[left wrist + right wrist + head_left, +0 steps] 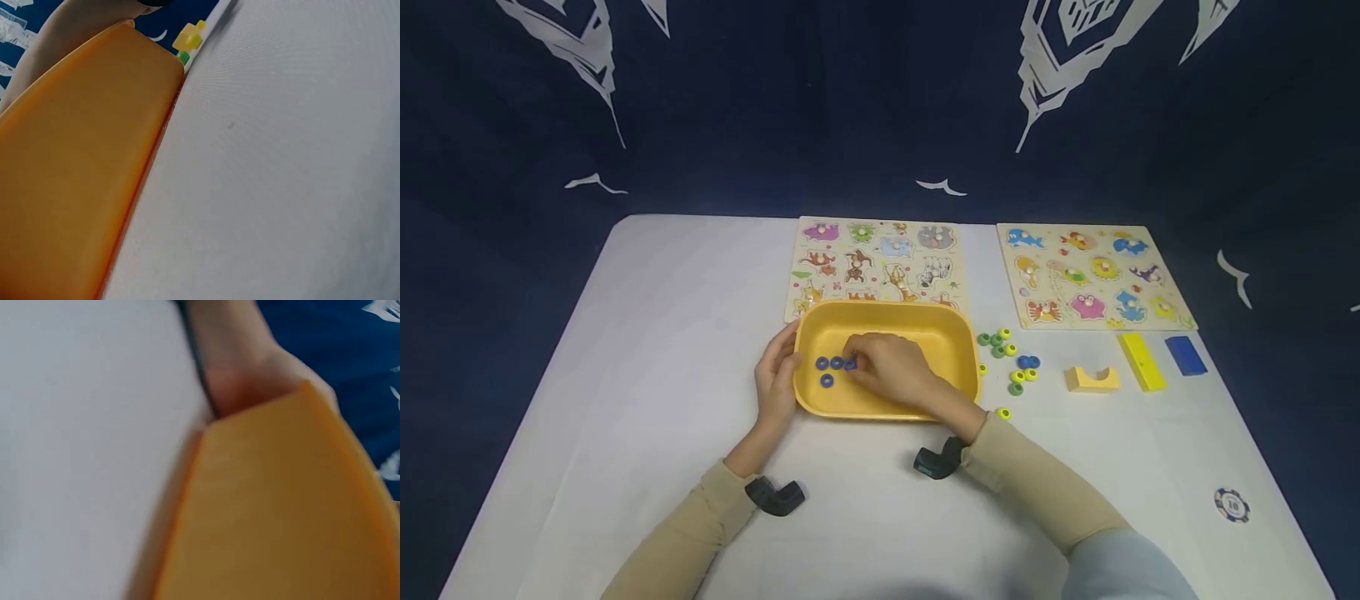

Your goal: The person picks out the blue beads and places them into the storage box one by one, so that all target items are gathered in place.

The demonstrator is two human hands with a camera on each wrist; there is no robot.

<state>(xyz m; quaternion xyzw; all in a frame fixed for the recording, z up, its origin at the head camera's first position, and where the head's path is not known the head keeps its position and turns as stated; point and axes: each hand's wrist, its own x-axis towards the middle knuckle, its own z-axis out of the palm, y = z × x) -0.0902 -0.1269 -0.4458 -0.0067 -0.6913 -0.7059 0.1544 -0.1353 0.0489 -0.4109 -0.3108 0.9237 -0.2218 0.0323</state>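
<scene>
A yellow plastic tray (887,414) sits mid-table. At its left end my left hand (775,379) grips the wall, thumb by the rim; the right wrist view also shows this hand (250,381) against the tray's end. My right hand (891,367) reaches over the near rim into the tray. Its fingertips pinch a blue ring-shaped bead (850,364) close to the tray floor. Beside it, two blue beads (829,363) stand in a row to the left, and another blue bead (827,381) lies just below that row.
Several green, yellow and blue beads (1017,377) lie scattered right of the tray. Behind are two wooden animal puzzle boards (966,283) (1011,292). Farther right are an arched block (1092,381), a yellow block (1142,362), a blue block (1186,356) and a poker chip (1232,505).
</scene>
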